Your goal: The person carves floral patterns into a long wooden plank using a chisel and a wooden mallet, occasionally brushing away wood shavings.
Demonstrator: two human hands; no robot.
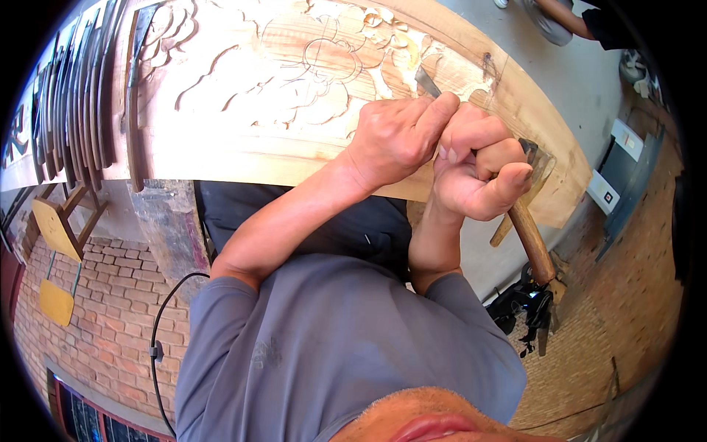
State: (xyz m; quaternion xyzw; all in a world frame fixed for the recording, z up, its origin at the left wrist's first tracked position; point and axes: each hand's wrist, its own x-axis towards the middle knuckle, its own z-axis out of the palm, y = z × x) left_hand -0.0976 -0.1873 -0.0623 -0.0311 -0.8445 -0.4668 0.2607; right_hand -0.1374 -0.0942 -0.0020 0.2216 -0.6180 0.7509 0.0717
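My left hand is closed round a chisel, whose narrow blade rests on the carved wooden panel among curled shavings. My right hand is pressed against my left, fingers curled around the same tool; its handle is mostly hidden. The pale panel has raised, scalloped shapes and pencilled curves. Beside my right hand, at the panel's right end, lies a mallet or hammer with a long wooden handle, over another wooden-handled tool.
Several chisels lie along the panel's left end. A chair with yellow boards and a cable are at the left. Another person's arm shows at the top right. Black gear sits low at the right.
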